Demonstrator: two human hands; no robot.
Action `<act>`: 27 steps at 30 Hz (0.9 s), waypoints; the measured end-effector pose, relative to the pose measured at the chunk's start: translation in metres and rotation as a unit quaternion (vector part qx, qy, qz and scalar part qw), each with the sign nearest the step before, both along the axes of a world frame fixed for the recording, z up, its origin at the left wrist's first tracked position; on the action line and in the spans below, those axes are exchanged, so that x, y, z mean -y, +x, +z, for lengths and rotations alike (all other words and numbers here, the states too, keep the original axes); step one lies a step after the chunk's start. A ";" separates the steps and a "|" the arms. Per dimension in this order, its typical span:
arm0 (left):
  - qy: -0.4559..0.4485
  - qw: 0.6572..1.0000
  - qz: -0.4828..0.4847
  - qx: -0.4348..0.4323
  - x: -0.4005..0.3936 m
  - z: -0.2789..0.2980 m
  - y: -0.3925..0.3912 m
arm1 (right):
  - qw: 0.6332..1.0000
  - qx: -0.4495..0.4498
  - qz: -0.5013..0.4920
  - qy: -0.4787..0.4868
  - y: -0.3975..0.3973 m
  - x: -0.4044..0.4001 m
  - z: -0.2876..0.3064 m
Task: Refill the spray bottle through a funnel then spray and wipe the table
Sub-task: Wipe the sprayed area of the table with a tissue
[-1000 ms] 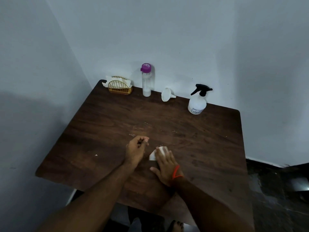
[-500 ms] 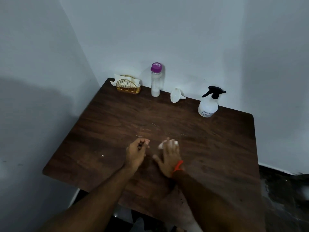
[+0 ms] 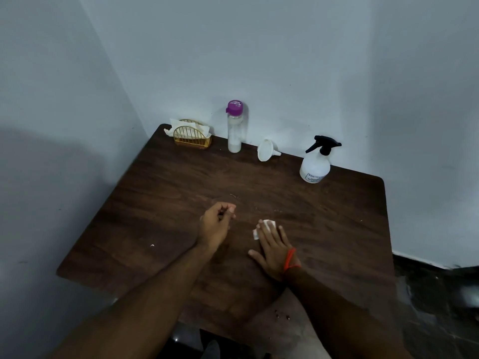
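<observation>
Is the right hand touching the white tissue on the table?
Touching. The head view shows the right hand pressed flat on the tissue, fingers covering most of it.

Right hand point(image 3: 276, 251) flat on white tissue point(image 3: 260, 228); left hand point(image 3: 216, 225) loosely curled beside

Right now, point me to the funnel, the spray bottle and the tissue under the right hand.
funnel point(image 3: 265, 150): head view, on the inside of its wide cone.
spray bottle point(image 3: 315, 167): head view, on the white body below the black trigger.
tissue point(image 3: 267, 223): head view, on the white corner past the fingertips.
</observation>
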State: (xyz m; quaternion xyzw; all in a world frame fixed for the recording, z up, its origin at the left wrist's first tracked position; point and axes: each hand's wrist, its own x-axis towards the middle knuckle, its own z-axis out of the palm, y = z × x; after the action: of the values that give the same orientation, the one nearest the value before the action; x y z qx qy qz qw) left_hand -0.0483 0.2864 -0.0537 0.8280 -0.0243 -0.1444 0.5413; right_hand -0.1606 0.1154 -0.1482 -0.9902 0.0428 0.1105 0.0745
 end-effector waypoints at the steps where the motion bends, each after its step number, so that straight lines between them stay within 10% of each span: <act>1: -0.005 1.000 -0.001 -0.006 0.000 0.001 -0.001 | 0.999 -0.005 -0.036 -0.002 0.002 0.008 0.001; 11: -0.050 0.998 0.022 -0.019 -0.024 -0.008 -0.012 | 0.939 0.044 -0.337 0.060 0.045 0.022 0.004; 27: -0.041 0.996 0.078 -0.001 -0.083 -0.013 0.015 | 0.990 0.050 0.127 0.044 0.085 -0.107 -0.006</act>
State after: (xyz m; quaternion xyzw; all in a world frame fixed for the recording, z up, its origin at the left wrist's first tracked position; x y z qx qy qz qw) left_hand -0.0330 0.3694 -0.0670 0.8043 0.0350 -0.1018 0.5843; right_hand -0.0756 0.2219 -0.1544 -0.9877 -0.0918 0.0711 0.1051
